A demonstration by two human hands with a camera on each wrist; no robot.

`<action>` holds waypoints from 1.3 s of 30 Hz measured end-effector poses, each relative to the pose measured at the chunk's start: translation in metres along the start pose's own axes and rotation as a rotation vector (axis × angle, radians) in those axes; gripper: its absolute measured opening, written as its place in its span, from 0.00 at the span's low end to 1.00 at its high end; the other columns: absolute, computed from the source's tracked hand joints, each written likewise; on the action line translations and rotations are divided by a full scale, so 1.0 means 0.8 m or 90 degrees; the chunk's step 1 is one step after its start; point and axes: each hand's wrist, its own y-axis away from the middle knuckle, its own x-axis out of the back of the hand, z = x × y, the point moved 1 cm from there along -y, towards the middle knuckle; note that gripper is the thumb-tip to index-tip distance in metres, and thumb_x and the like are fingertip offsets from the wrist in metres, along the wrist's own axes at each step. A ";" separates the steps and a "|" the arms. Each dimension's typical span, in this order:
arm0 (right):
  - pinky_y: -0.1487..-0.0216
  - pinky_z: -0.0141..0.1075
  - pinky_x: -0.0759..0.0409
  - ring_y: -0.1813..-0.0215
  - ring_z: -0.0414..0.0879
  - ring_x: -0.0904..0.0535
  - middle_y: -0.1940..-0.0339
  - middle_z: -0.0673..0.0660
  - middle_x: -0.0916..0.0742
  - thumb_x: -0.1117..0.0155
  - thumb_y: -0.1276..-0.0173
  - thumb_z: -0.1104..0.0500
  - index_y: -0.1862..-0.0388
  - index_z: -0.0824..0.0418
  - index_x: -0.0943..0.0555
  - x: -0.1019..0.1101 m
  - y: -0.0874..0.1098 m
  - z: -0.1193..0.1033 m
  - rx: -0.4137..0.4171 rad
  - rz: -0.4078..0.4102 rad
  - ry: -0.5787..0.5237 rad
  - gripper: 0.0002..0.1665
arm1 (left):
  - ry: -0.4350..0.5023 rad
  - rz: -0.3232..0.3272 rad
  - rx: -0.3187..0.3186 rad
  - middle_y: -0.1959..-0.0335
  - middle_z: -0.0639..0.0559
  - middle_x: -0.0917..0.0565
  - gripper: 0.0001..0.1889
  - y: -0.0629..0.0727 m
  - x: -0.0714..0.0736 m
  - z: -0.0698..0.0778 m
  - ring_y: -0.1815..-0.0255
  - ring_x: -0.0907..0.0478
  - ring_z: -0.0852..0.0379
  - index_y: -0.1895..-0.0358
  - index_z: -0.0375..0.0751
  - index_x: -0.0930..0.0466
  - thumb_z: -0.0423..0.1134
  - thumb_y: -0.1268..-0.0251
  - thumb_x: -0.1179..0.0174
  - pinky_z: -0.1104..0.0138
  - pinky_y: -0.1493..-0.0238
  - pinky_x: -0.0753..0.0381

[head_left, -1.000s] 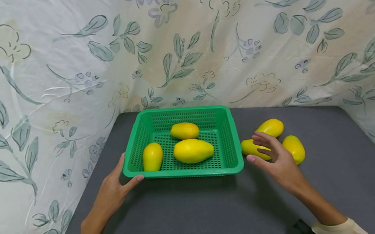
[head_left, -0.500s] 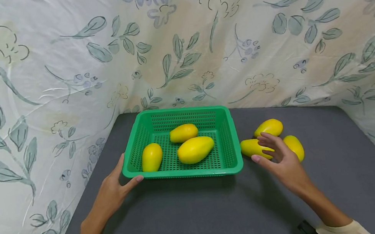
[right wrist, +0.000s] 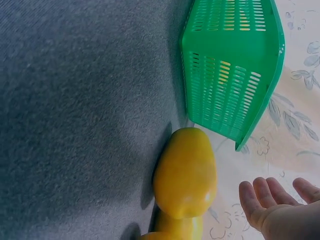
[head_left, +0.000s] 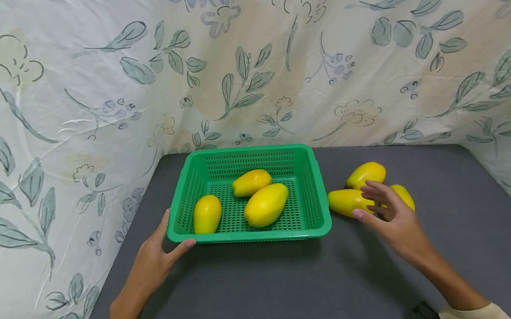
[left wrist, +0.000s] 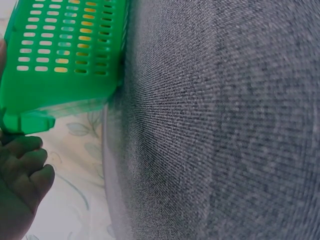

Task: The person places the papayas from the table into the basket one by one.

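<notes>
A green plastic basket [head_left: 250,238] stands on the dark grey table, holding three yellow mangoes: one at the left [head_left: 207,214], one at the back [head_left: 252,183] and a larger one in front [head_left: 266,205]. My left hand [head_left: 154,263] holds the basket's front left corner, thumb on the front rim and fingers along the left side. To the right of the basket, my right hand [head_left: 395,222] hovers with loosely bent fingers, holding nothing. Behind and beneath it lie three more mangoes: one nearest the basket [head_left: 346,201], one behind [head_left: 366,174], and one partly hidden by the hand [head_left: 404,195].
The grey cloth-covered table [head_left: 271,294] extends in front of the basket and to the right of the loose mangoes. A pale floral cloth [head_left: 246,76] hangs behind the table and along its left side.
My right hand has drifted right, away from the basket and over the loose mangoes. The large front mango in the basket has swivelled into a more slanted position. My left hand keeps its place.
</notes>
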 end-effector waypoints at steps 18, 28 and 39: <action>0.40 0.15 0.28 0.32 0.39 0.27 0.26 0.60 0.23 0.27 0.24 0.52 0.15 0.51 0.38 0.023 0.004 0.022 -0.027 0.043 0.050 0.45 | 0.003 -0.005 0.003 0.14 0.36 0.46 0.54 0.000 -0.002 0.000 0.18 0.41 0.27 0.11 0.45 0.60 0.58 0.26 0.34 0.31 0.27 0.36; 0.43 0.13 0.30 0.29 0.59 0.28 0.25 0.64 0.24 0.27 0.25 0.50 0.14 0.54 0.39 0.038 0.005 0.027 -0.051 0.067 0.079 0.47 | -0.005 -0.007 0.014 0.14 0.35 0.46 0.54 0.001 -0.001 0.001 0.19 0.41 0.27 0.11 0.46 0.61 0.60 0.26 0.34 0.31 0.27 0.35; 0.37 0.25 0.29 0.26 0.65 0.29 0.22 0.65 0.26 0.27 0.25 0.46 0.13 0.52 0.40 0.049 0.006 0.037 -0.078 0.103 0.127 0.49 | 0.000 -0.006 0.007 0.13 0.36 0.46 0.54 0.000 -0.002 -0.001 0.18 0.41 0.27 0.11 0.47 0.61 0.59 0.26 0.34 0.30 0.27 0.36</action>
